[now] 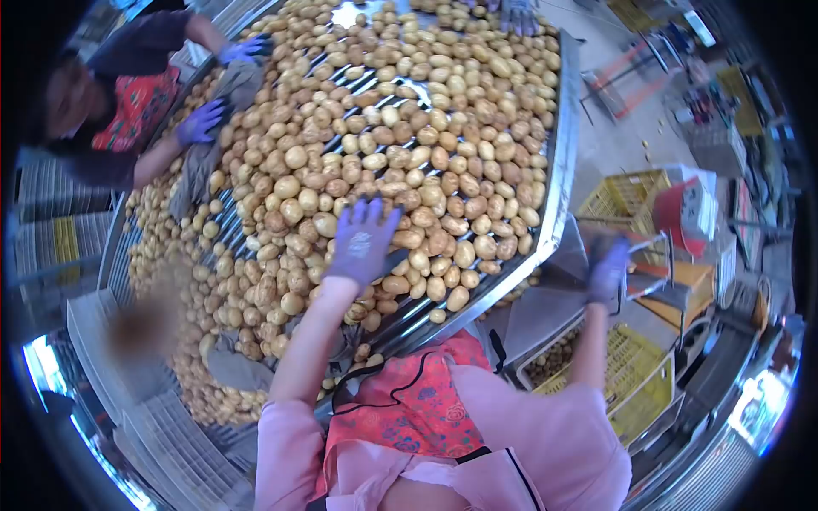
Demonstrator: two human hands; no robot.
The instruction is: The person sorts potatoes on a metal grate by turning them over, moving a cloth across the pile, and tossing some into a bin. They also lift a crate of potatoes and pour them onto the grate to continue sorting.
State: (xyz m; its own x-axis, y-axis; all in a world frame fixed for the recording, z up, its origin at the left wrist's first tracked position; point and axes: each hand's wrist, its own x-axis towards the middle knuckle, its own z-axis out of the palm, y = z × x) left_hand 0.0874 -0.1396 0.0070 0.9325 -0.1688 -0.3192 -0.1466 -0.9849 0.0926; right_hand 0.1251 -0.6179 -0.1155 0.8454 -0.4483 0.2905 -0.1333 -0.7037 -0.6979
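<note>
My left hand, in a purple glove with dark fingertips, lies spread on top of the heap of potatoes near the front of the metal roller table. My right hand, also gloved in purple, is stretched out to the right, past the table's metal edge and above the crates. It is blurred, and its fingers and anything in them cannot be made out. Dark metal rollers show between the potatoes.
Across the table at the left, a co-worker's gloved hands rest by a grey cloth. Another gloved hand is at the far edge. Yellow crates and a red bucket stand at the right; a lower yellow crate is beside me.
</note>
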